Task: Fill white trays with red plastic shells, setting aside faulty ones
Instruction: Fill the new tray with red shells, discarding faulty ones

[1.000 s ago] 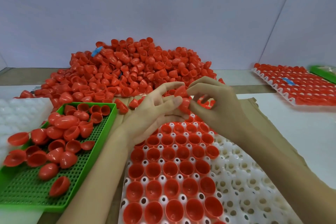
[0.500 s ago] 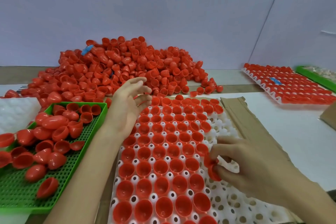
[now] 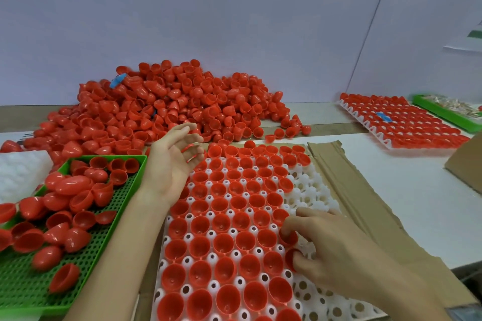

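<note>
A white tray (image 3: pixel 310 190) lies in front of me on cardboard, its left and middle cups filled with red shells (image 3: pixel 229 216) and its right side bare. My right hand (image 3: pixel 336 253) is low over the tray at the edge of the filled cups. Its fingers pinch a red shell (image 3: pixel 290 238) that sits at a cup, and a second shell (image 3: pixel 292 258) shows under the thumb. My left hand (image 3: pixel 169 167) hovers over the tray's far left corner, palm turned inward and fingers loosely curled, with slivers of red showing between them. A big pile of loose red shells (image 3: pixel 169 107) lies behind.
A green perforated tray (image 3: pixel 125 206) at the left holds several set-aside shells. White foam trays (image 3: pixel 20 177) lie beyond it. A filled tray (image 3: pixel 407 125) and another green tray (image 3: pixel 443 109) sit far right. A cardboard box corner (image 3: pixel 467 167) juts in at the right.
My hands parted from above the tray's far end. The right hand came down to the tray's right side with shells and now presses one into a cup. The left hand stays near the far left corner.
</note>
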